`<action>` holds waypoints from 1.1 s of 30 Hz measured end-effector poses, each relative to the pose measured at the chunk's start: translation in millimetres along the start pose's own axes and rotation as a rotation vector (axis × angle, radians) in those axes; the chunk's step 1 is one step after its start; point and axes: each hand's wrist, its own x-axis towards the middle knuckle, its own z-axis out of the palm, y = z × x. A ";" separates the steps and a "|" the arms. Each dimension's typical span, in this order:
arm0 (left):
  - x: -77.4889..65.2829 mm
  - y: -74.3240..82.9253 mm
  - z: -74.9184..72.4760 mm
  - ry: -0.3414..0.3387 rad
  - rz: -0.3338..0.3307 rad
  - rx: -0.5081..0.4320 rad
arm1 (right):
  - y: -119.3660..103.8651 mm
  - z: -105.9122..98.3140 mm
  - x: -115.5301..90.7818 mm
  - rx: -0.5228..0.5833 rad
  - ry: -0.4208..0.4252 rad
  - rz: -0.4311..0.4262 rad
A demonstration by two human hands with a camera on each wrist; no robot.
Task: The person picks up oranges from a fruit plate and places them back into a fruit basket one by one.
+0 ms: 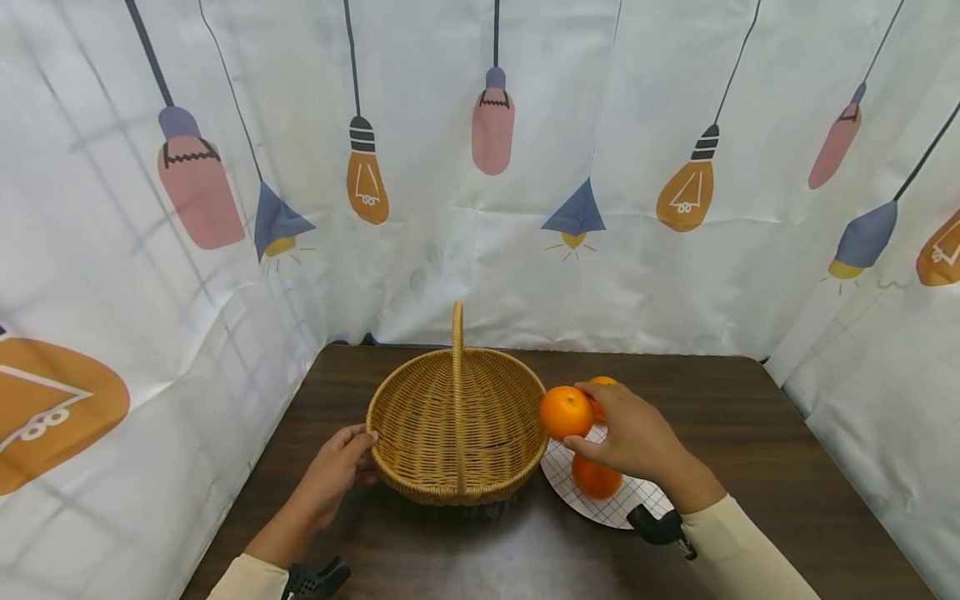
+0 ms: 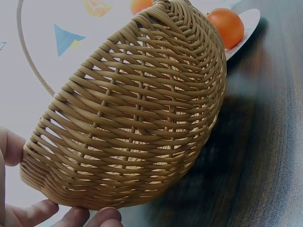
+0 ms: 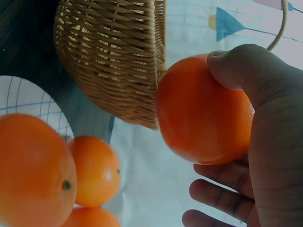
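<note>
Round tan woven-wicker basket, tall arched handle up, above a dark wood-grain table. Left hand at the basket's left side: thumb over the rim, fingers curled beneath, gripping it. Right hand gripping a glossy, round, bright-orange fruit between thumb and fingers, beside the basket's right rim; whether fruit and rim touch, cannot tell. White round plate with dark grid lines just right of the basket, partly below the right hand. Three more orange fruits grouped there, per right wrist view. White lamp-printed cloth behind the basket.
</note>
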 end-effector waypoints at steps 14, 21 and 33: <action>-0.3 -1.3 -0.7 0.002 -0.003 -0.015 | -17.6 12.8 15.8 0.069 -0.042 -0.004; -1.0 -0.7 -0.6 0.012 -0.011 -0.015 | -24.1 18.4 19.9 0.059 -0.060 -0.003; -0.4 -0.3 0.4 0.008 -0.005 -0.009 | -31.8 25.7 24.1 0.038 -0.064 -0.032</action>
